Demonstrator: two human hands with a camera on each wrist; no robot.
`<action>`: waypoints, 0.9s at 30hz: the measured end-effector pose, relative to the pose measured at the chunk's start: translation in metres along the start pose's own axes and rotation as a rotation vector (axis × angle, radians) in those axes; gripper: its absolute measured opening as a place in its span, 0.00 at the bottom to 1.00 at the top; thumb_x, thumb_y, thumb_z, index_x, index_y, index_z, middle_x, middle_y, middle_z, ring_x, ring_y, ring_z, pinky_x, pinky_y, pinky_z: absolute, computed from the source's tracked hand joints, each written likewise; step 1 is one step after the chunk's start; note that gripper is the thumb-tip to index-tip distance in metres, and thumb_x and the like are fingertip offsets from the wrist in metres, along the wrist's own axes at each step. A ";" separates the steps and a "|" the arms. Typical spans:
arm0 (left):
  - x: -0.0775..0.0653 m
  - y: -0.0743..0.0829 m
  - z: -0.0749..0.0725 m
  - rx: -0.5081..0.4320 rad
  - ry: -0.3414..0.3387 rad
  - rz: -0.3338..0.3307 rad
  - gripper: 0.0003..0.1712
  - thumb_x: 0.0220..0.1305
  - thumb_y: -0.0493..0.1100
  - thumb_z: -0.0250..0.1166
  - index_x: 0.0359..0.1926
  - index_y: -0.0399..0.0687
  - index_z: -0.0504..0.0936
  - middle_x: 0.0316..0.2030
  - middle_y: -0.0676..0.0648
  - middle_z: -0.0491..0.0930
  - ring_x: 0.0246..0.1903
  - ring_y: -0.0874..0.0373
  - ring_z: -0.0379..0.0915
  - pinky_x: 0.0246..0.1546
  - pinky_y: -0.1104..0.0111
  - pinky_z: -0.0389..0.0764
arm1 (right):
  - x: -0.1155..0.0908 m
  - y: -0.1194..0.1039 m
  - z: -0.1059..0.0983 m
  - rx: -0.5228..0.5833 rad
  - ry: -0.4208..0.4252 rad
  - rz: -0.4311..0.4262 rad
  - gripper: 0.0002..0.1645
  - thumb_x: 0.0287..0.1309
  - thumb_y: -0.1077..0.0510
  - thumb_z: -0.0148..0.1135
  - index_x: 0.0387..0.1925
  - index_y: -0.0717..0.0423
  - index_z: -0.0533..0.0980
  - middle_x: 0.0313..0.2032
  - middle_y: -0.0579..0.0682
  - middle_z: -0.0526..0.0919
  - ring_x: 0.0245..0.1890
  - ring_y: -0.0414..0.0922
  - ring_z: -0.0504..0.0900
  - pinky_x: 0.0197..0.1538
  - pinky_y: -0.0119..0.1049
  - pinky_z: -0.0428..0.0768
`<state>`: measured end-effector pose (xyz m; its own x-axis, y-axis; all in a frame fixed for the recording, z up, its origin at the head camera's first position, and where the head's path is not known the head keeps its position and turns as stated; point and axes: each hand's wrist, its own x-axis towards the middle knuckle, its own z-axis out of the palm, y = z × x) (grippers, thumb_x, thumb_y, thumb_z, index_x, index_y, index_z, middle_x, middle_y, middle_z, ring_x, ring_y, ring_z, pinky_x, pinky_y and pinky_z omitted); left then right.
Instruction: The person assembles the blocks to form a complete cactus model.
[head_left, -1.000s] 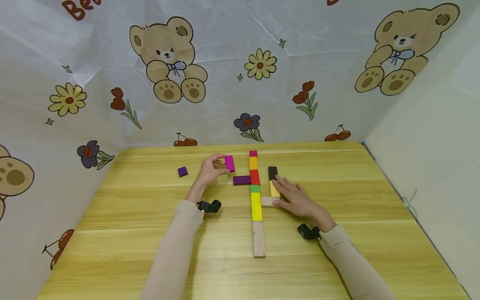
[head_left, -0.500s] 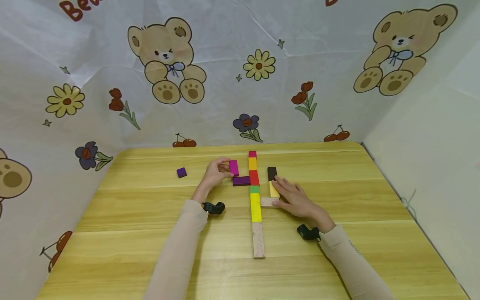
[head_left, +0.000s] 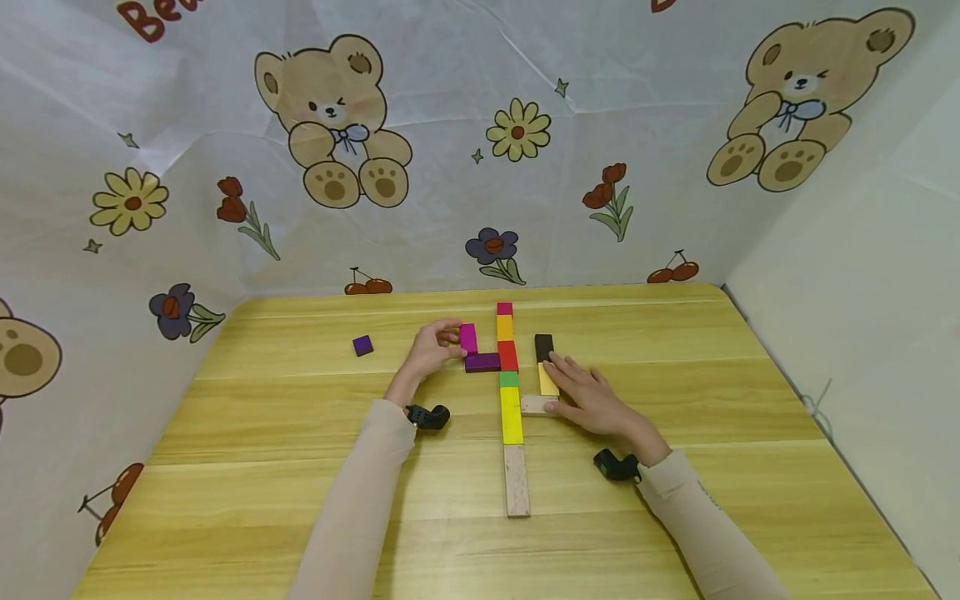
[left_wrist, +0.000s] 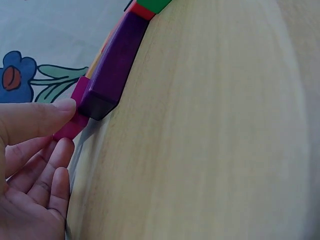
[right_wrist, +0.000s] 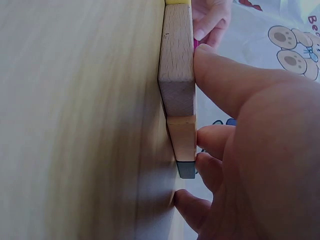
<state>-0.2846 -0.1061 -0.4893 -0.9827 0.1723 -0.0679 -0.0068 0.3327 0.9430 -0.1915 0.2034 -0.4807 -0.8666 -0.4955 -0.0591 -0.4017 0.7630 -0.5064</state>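
My left hand point(head_left: 433, 346) pinches a magenta block point(head_left: 468, 338) between thumb and fingers. The block stands at the far side of a purple block point(head_left: 482, 362), by its left end; in the left wrist view the two appear to touch. That purple block juts left from a red block point(head_left: 507, 356) in a long row. With fingers extended, my right hand point(head_left: 596, 396) rests on a pale yellow block point(head_left: 548, 381) and a plain wooden block point(head_left: 535, 404), partly covering both. A black block point(head_left: 543, 347) lies beyond the pale yellow one.
The row also has a crimson piece point(head_left: 505, 308), an orange block point(head_left: 505, 327), a green piece point(head_left: 509, 379), a yellow block point(head_left: 511, 415) and a plain wooden block point(head_left: 517, 481). A small dark purple cube point(head_left: 363, 345) lies apart at left. Bear-print cloth point(head_left: 442, 192) hangs behind the table.
My left hand has moved right and nearer with the magenta block, bringing it from apart to the far side of the purple block. My right hand has stayed in place.
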 end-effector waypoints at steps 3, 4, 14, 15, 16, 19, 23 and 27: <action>0.000 0.000 0.000 0.007 -0.007 0.001 0.32 0.55 0.28 0.69 0.63 0.39 0.74 0.52 0.37 0.78 0.48 0.48 0.73 0.51 0.63 0.75 | 0.000 0.000 0.000 -0.009 0.008 -0.005 0.45 0.67 0.42 0.56 0.76 0.54 0.51 0.77 0.55 0.48 0.76 0.62 0.46 0.71 0.69 0.40; 0.000 0.000 0.000 0.008 -0.008 0.001 0.32 0.55 0.28 0.69 0.63 0.39 0.74 0.52 0.37 0.78 0.49 0.47 0.73 0.51 0.63 0.75 | 0.000 0.000 0.000 -0.013 0.011 -0.007 0.45 0.67 0.42 0.56 0.76 0.54 0.51 0.77 0.55 0.49 0.76 0.62 0.46 0.71 0.69 0.41; 0.001 0.002 0.000 0.027 -0.026 -0.021 0.34 0.56 0.28 0.68 0.65 0.38 0.72 0.54 0.37 0.77 0.51 0.46 0.73 0.54 0.59 0.75 | 0.000 -0.001 -0.001 -0.013 0.020 -0.011 0.45 0.67 0.42 0.56 0.76 0.55 0.52 0.77 0.56 0.49 0.76 0.62 0.47 0.71 0.70 0.41; 0.001 0.002 0.000 0.028 -0.028 -0.023 0.34 0.56 0.28 0.68 0.65 0.38 0.72 0.54 0.37 0.77 0.51 0.46 0.73 0.54 0.60 0.75 | 0.000 -0.001 -0.001 -0.014 0.019 -0.011 0.45 0.67 0.42 0.56 0.76 0.55 0.52 0.77 0.56 0.49 0.76 0.62 0.47 0.71 0.70 0.41; 0.001 0.003 0.000 0.030 -0.031 -0.023 0.34 0.56 0.28 0.68 0.65 0.37 0.72 0.54 0.37 0.77 0.51 0.46 0.73 0.54 0.60 0.75 | 0.000 -0.001 -0.001 -0.014 0.017 -0.011 0.45 0.67 0.42 0.56 0.76 0.55 0.52 0.77 0.56 0.49 0.76 0.62 0.47 0.71 0.70 0.41; 0.001 0.003 0.000 0.034 -0.039 -0.023 0.34 0.57 0.28 0.68 0.66 0.37 0.71 0.54 0.37 0.76 0.51 0.46 0.73 0.53 0.60 0.75 | -0.001 -0.001 -0.001 -0.013 0.015 -0.010 0.45 0.67 0.42 0.56 0.76 0.55 0.52 0.77 0.56 0.49 0.76 0.62 0.47 0.71 0.70 0.41; 0.002 0.002 -0.001 0.041 -0.043 -0.027 0.34 0.57 0.29 0.68 0.66 0.38 0.71 0.54 0.37 0.76 0.51 0.46 0.72 0.53 0.61 0.75 | 0.000 -0.001 0.000 -0.013 0.014 -0.010 0.45 0.66 0.42 0.57 0.76 0.55 0.52 0.77 0.56 0.49 0.76 0.62 0.47 0.71 0.70 0.41; 0.001 0.002 -0.001 0.050 -0.044 -0.017 0.35 0.57 0.29 0.68 0.66 0.39 0.70 0.56 0.38 0.76 0.52 0.46 0.72 0.54 0.60 0.74 | 0.000 -0.001 0.000 -0.016 0.016 -0.010 0.45 0.67 0.42 0.56 0.76 0.55 0.52 0.77 0.56 0.49 0.76 0.62 0.47 0.71 0.69 0.41</action>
<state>-0.2857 -0.1061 -0.4873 -0.9733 0.2069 -0.0991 -0.0130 0.3813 0.9243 -0.1909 0.2029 -0.4807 -0.8670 -0.4968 -0.0400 -0.4152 0.7643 -0.4934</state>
